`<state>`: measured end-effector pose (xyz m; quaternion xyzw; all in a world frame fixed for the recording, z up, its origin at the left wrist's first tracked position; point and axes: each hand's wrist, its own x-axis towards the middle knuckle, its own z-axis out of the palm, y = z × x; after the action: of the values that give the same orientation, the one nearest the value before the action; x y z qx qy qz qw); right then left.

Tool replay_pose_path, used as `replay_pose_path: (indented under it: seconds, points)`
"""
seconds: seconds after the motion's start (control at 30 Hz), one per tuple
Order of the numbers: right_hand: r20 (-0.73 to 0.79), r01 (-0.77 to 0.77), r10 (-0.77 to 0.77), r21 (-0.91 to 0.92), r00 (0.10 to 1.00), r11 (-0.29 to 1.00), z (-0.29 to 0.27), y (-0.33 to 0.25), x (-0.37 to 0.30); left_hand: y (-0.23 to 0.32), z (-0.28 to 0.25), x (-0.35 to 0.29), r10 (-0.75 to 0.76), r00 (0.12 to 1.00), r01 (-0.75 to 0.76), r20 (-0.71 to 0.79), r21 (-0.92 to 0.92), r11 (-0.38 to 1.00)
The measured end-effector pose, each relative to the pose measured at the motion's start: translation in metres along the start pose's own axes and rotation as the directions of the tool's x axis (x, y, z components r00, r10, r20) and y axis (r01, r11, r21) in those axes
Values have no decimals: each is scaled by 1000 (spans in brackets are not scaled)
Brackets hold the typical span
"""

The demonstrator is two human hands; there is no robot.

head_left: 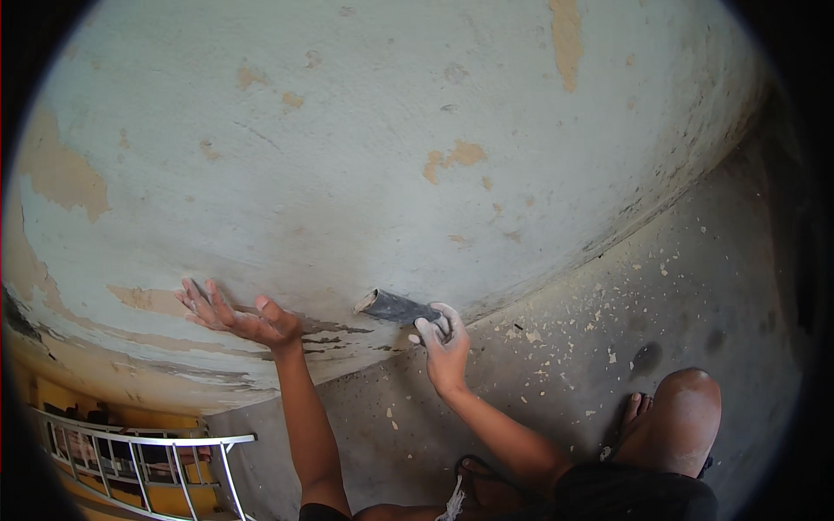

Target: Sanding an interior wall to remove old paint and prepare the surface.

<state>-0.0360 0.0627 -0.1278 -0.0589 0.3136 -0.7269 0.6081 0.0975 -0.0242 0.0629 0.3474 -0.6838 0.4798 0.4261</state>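
Dark tube (pixel 401 307), just below frame centre, had its right end in the right hand (pixel 448 346), fingers curled round it, long axis running left and slightly up toward the left hand (pixel 252 325), farther off, fingers spread and empty.

The wall (pixel 365 130) carries matt paint, smooth over broad areas, rough and flaking along its lower edge. Bare patches (pixel 68 178) look dull and plaster-like. Floor (pixel 547 404): matt, concrete-like; paint chips (pixel 612 357) on it look thin and brittle. Dark tube (pixel 398 307): matt; possibly abrasive paper or rubber, hard to tell here. Right hand (pixel 446 343) and left hand (pixel 245 322): chalky, powdery film. Ladder (pixel 139 440): smooth metal, satin sheen. Dark clothing (pixel 638 493): matt cloth.
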Motion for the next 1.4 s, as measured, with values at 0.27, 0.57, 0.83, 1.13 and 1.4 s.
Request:
replay_pose_path:
  seconds: [0.27,0.57,0.83,1.13,1.4]
  points:
    - [52,15,-16,17,999,1000,7,-2,-5,2,5,1,5,1000,-6,-10,-4,1000]
    - [29,-21,19,76,999,997,8,-1,-9,1,3,3,14,1000,-14,-9,17,1000]
    - [85,32,-36,46,996,998,27,-11,-13,4,7,8,15,999,-15,-36,-16,1000]
    - [68,-4,3,9,998,1000,29,-6,-17,3,4,10,29,999,-29,-24,8,1000]
    - [18,-21,21,-12,1000,1000,19,7,-12,1,2,3,15,1000,-15,-16,6,1000]
